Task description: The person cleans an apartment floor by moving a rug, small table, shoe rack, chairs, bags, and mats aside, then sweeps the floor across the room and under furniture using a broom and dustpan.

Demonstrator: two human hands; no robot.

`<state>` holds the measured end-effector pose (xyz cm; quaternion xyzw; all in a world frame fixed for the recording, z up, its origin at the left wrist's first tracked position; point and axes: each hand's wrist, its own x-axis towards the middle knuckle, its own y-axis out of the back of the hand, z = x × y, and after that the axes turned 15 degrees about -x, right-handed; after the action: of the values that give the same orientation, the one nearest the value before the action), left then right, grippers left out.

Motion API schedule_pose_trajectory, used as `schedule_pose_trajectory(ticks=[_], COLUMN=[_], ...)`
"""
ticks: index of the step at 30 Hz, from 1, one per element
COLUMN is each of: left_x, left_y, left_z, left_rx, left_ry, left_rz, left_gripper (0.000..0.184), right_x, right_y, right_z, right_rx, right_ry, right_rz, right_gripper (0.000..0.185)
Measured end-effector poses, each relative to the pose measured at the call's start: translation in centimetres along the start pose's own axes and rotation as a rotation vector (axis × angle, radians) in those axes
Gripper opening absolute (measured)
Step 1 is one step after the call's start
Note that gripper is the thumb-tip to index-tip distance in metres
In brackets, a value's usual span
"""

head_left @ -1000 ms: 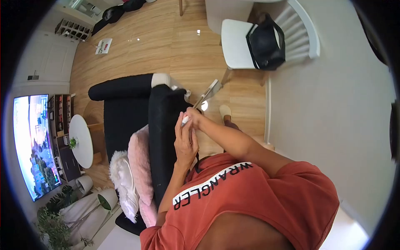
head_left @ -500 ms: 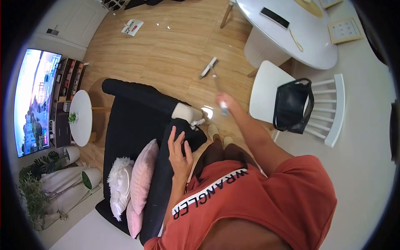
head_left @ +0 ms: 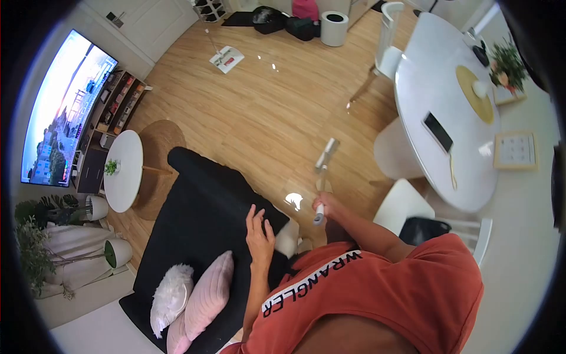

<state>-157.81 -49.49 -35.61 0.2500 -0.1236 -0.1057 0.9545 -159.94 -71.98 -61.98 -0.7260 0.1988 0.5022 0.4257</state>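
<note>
My right hand (head_left: 330, 205) is wrapped round the grey-and-white handle of a broom (head_left: 319, 213). The broom's narrow white head with grey bristles (head_left: 326, 154) is down at the wood floor, just ahead of my feet. My left hand (head_left: 259, 237) holds nothing; its fingers are apart, and it hovers over the edge of a black sofa (head_left: 203, 203). Farther off on the floor is a white dustpan (head_left: 226, 59) with a thin upright handle and some reddish bits on it.
A white oval table (head_left: 436, 88) stands at the right with a phone (head_left: 437, 131) on it. Near my right elbow is a white chair (head_left: 404, 206) with a black bag (head_left: 423, 230). Pillows (head_left: 209, 292) lie on the sofa. A bin (head_left: 334, 28) stands at the back.
My view has shifted forward, showing more of the far floor. The broom head is nearer my feet, and my right arm is drawn closer. My left hand stays raised with its fingers apart.
</note>
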Motion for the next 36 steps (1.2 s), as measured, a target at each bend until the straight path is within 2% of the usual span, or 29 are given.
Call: schedule_pose_trajectory(ticks=[3, 4, 9, 16, 20, 26, 28, 30, 32, 36], left_x=[5.0, 6.6, 13.9, 21.6, 29.8, 50.4, 57.5, 64.5, 71.2, 85.4], left_y=[-3.0, -3.6, -5.6, -5.2, -4.3, -0.2, 1.7, 3.0, 4.1, 5.1], left_z=[-0.1, -0.2, 1.1, -2.3, -6.6, -10.5, -10.9, -12.0, -13.1, -14.7], left_rx=[-0.051, -0.040, -0.012, 0.069, 0.109, 0.098, 0.136, 0.159, 0.184, 0.205], left_ry=[0.132, 0.145, 0.213, 0.308, 0.258, 0.098, -0.084, -0.160, -0.233, -0.402], left_rz=[0.009, 0.000, 0.060, 0.139, 0.171, 0.109, 0.102, 0.081, 0.051, 0.035], left_gripper=[0.022, 0.022, 0.022, 0.022, 0.018, 0.019, 0.019, 0.020, 0.020, 0.021], right_x=[-1.6, -0.7, 10.6, 16.1, 19.9, 26.6, 28.1, 27.0, 24.0, 27.2], right_y=[-10.8, -13.3, -18.3, -27.5, -31.7, -37.5, -39.3, -43.0, -47.7, -52.4], right_z=[-8.2, -10.4, -21.3, -29.6, -34.9, -44.7, -47.4, -49.9, -52.2, -56.2], right_rx=[0.028, -0.137, -0.073, -0.170, -0.189, -0.224, -0.294, -0.332, -0.157, -0.277], right_ry=[-0.082, 0.072, -0.016, -0.099, -0.103, -0.092, -0.081, -0.064, -0.238, -0.209], right_rz=[-0.069, -0.032, -0.109, -0.158, -0.175, -0.226, -0.254, -0.268, -0.095, -0.121], right_gripper=[0.030, 0.033, 0.023, 0.024, 0.024, 0.024, 0.025, 0.027, 0.019, 0.020])
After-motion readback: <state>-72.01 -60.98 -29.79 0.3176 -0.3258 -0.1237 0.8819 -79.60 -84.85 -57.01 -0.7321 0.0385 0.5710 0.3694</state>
